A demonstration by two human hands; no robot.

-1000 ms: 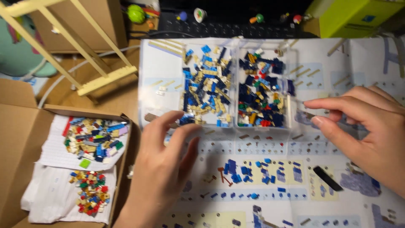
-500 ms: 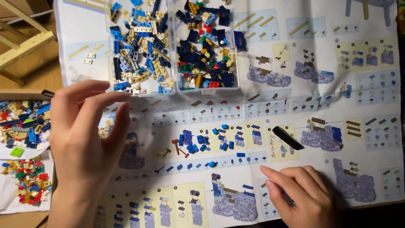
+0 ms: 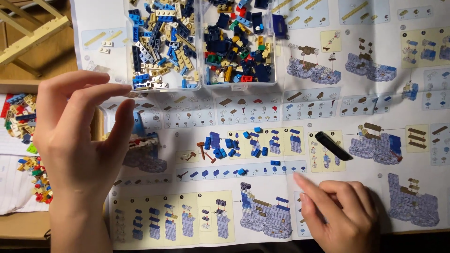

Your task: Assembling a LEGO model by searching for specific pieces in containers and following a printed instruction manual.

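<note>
My left hand (image 3: 77, 136) hovers above the left edge of a large building-instruction sheet (image 3: 323, 100), fingers apart in a curve and nothing in it. Just right of its thumb a small blue and grey brick build (image 3: 143, 145) sits on the sheet. My right hand (image 3: 340, 213) rests on the sheet's lower right, empty, index finger stretched toward a row of printed blue parts. Loose blue bricks (image 3: 243, 140) and small brown pieces (image 3: 204, 151) lie in the sheet's middle. A black, wedge-shaped tool (image 3: 333, 145) lies to their right.
A clear two-compartment plastic box (image 3: 201, 87) full of mixed bricks stands at the top centre on the sheet. Left of the sheet, piles of coloured bricks (image 3: 21, 117) lie on white paper inside a cardboard box. A pale wooden frame (image 3: 33, 30) is at the top left.
The view has moved closer and shifted down and right. My left hand lifted and curled its fingers by the small build. My right hand came down from the upper right onto the sheet's lower part.
</note>
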